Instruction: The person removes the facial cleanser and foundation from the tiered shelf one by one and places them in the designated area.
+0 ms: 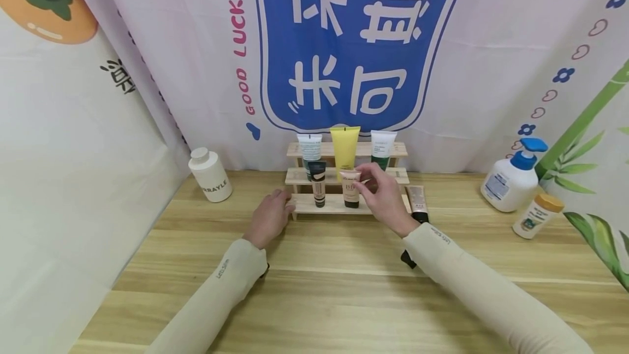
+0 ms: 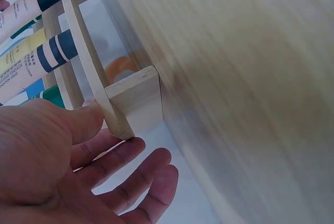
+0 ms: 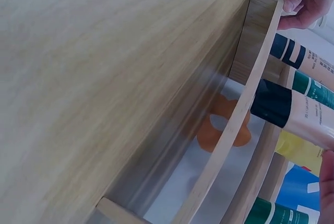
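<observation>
A wooden three-step rack (image 1: pixel 326 211) stands against the cloth backdrop. My left hand (image 1: pixel 269 217) pinches the left end of its lowest step, thumb on one side and index finger on the other; the remaining fingers (image 2: pixel 162 187) curve loosely in the left wrist view. With thumb and fingertips, my right hand (image 1: pixel 385 195) holds a small pink BB cream tube (image 1: pixel 351 193) by its upper right edge. That tube's dark cap (image 3: pixel 271 103) is down at the lowest step. Left of it a beige tube with a black top (image 1: pixel 318 186) stands upright on the same step.
Higher on the rack are a light-blue tube (image 1: pixel 310 149), a yellow tube (image 1: pixel 345 146) and a white-and-green tube (image 1: pixel 382 146). A rose-gold tube (image 1: pixel 417 201) is right of the rack. A white bottle (image 1: pixel 210 175), pump bottle (image 1: pixel 511 182) and orange-capped bottle (image 1: pixel 537 216) stand farther out.
</observation>
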`<state>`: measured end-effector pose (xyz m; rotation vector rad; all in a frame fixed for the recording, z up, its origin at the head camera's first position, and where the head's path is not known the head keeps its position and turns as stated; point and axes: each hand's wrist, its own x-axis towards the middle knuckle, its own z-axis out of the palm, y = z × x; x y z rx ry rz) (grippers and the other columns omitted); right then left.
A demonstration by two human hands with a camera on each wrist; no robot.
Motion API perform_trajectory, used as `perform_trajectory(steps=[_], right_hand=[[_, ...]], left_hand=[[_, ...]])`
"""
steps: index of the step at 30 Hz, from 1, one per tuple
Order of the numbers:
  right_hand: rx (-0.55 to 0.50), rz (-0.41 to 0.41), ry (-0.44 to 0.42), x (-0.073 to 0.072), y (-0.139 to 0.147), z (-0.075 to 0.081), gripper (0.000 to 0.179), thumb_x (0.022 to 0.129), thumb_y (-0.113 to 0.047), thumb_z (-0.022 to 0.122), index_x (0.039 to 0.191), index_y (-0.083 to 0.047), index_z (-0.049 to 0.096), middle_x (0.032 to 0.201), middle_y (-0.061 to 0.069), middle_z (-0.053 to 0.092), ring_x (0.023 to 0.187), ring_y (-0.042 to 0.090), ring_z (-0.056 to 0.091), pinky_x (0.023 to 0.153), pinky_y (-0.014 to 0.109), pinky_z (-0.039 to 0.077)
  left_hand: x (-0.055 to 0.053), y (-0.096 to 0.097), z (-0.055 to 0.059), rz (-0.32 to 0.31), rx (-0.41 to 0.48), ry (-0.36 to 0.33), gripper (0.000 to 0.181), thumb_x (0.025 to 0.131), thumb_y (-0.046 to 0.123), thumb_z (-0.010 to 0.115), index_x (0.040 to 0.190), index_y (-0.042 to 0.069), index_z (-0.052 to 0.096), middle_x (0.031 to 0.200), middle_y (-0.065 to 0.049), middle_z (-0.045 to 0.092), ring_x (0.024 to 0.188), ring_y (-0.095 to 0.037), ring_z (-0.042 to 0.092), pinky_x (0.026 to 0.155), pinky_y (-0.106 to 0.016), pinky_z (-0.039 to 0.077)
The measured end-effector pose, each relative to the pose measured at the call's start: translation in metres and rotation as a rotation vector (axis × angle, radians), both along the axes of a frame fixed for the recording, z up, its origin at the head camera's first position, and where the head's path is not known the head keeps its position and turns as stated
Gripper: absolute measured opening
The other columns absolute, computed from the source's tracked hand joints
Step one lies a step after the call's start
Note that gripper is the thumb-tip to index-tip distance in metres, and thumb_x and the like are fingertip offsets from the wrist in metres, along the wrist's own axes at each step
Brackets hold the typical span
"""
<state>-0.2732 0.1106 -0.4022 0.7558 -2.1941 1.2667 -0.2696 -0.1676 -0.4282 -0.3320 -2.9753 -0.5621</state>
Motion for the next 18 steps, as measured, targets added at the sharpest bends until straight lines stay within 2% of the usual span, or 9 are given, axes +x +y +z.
perform_trajectory(steps=[11,18], right_hand=[[-0.039,-0.024,0.033,0.006,0.022,0.003,0.029,0.088,-0.007,0.068,0.114,-0.008,0.055,0.091,0.003,0.062,0.074,0.014,0.060,0.060,0.027,0.053],[0.016,-0.042,0.092,0.010,0.048,0.003,0.029,0.085,-0.003,0.069,0.112,-0.003,0.057,0.091,0.002,0.062,0.075,0.013,0.058,0.059,0.023,0.048]], left_hand=[[0.000,0.000,-0.001,-0.005,-0.009,0.012,0.031,0.097,0.021,0.056,0.122,0.001,0.058,0.115,-0.013,0.057,0.102,-0.031,0.055,0.086,-0.043,0.048],[-0.001,0.001,-0.002,-0.006,-0.005,0.004,0.032,0.097,0.021,0.056,0.123,0.001,0.057,0.117,-0.013,0.056,0.104,-0.031,0.055,0.088,-0.043,0.047]])
